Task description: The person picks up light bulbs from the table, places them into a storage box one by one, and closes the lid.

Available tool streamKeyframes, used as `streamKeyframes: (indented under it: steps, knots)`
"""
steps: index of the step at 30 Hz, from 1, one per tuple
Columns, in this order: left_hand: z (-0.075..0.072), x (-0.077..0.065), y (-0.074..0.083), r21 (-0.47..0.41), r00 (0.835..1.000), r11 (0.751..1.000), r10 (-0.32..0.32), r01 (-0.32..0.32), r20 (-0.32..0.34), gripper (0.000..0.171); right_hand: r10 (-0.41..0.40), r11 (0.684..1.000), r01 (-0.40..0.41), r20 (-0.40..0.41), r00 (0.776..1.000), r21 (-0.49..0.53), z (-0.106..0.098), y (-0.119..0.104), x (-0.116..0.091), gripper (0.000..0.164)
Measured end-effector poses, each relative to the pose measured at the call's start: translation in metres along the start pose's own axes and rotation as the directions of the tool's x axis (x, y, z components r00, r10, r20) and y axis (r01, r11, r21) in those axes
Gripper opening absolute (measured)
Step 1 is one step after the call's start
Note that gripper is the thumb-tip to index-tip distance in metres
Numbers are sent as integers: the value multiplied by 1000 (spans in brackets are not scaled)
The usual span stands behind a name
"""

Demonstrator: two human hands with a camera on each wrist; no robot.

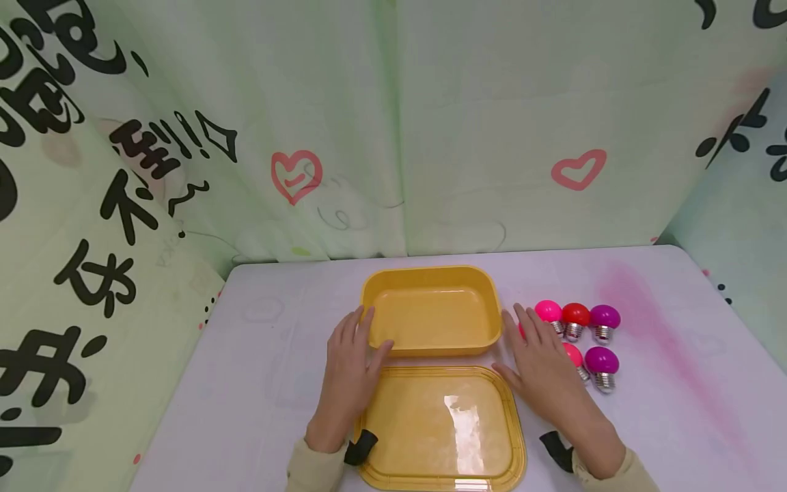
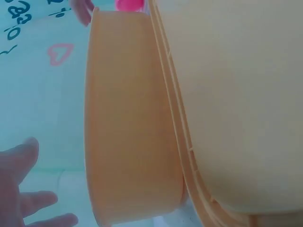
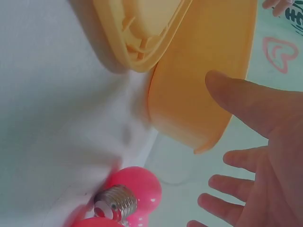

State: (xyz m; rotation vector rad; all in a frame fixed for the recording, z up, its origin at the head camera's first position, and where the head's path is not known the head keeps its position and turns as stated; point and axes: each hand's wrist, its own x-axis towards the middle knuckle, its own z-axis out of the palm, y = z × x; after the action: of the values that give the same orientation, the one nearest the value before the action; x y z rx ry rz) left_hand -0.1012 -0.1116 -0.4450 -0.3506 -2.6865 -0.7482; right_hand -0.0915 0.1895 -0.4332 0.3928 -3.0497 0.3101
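Note:
A yellow plastic box (image 1: 430,318) stands on the table with its hollow side up. In front of it lies a yellow lid (image 1: 418,427), close to the box's near edge. My left hand (image 1: 349,376) is at the box's left side, fingers extended and thumb by the near corner; whether it touches the wall I cannot tell. On the opposite side, my right hand (image 1: 544,365) has its fingers spread, thumb toward the gap between box and lid. The right wrist view shows its fingers (image 3: 246,189) holding nothing. Beside it lie several bulbs, including a purple bulb (image 1: 602,361).
Right of the box, a pink bulb (image 1: 548,311), a red bulb (image 1: 576,314) and another purple bulb (image 1: 605,316) form a row; some bulbs are partly hidden by my right hand. A printed curtain (image 1: 479,137) hangs behind the white table (image 1: 277,383).

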Motion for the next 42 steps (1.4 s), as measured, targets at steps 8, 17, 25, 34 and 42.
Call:
streamKeyframes:
  steps: [8, 17, 25, 34, 42]
  knots:
    - [-2, 11, -6, -106, 999, 994, -39, 38, -5, 59, -18, 999, 17, -31, 999, -34, 1, 6, 2, 93]
    - [-5, 21, -12, -190, 996, 980, -67, 55, -55, 52, -1, 999, -1, -46, 999, -32, 5, 13, 5, 94]
    - [-4, 28, -20, -276, 980, 943, -197, 184, -21, 50, 21, 998, -24, -51, 998, -62, 7, 18, 8, 92]
    - [3, 33, -30, -432, 964, 869, -266, 243, 8, 47, 53, 997, -54, -24, 998, -53, 5, 21, 9, 87]
    - [11, 35, -40, -489, 935, 806, -351, 334, 59, 46, 1, 996, -6, -57, 998, -85, 7, 25, 9, 74]
